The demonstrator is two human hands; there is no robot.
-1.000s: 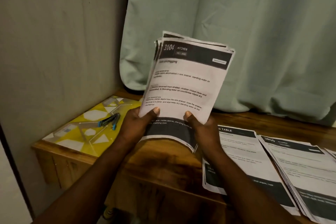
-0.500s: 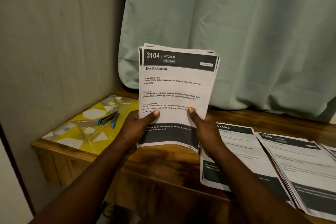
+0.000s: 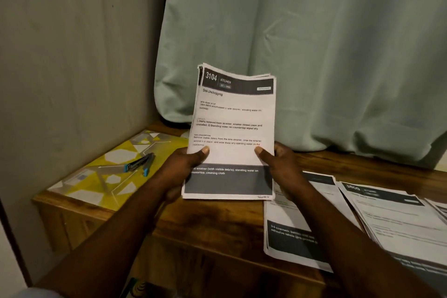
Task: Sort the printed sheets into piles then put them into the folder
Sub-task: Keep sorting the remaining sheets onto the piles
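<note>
I hold a stack of printed sheets (image 3: 233,128) upright above the wooden table (image 3: 217,220); its top page reads "3104 KITCHEN, Sink Unclogging". My left hand (image 3: 180,169) grips the stack's lower left edge, thumb on the front. My right hand (image 3: 278,164) grips the lower right edge the same way. The sheets look squared up, with only slight offsets at the top. A yellow patterned folder (image 3: 101,176) lies flat at the table's left end. Two piles of printed sheets lie on the table to the right: one pile (image 3: 290,237) partly under my right forearm and another pile (image 3: 399,220) beyond it.
A dark stapler with blue tips (image 3: 140,164) rests on the folder. A pale green curtain (image 3: 302,43) hangs behind the table and a wall (image 3: 72,55) closes off the left side. A further sheet shows at the far right edge.
The stack has come lower and closer to the table, and its fanned sheets have been squared into a neater bundle. Both hands keep their grip on the bottom edges.
</note>
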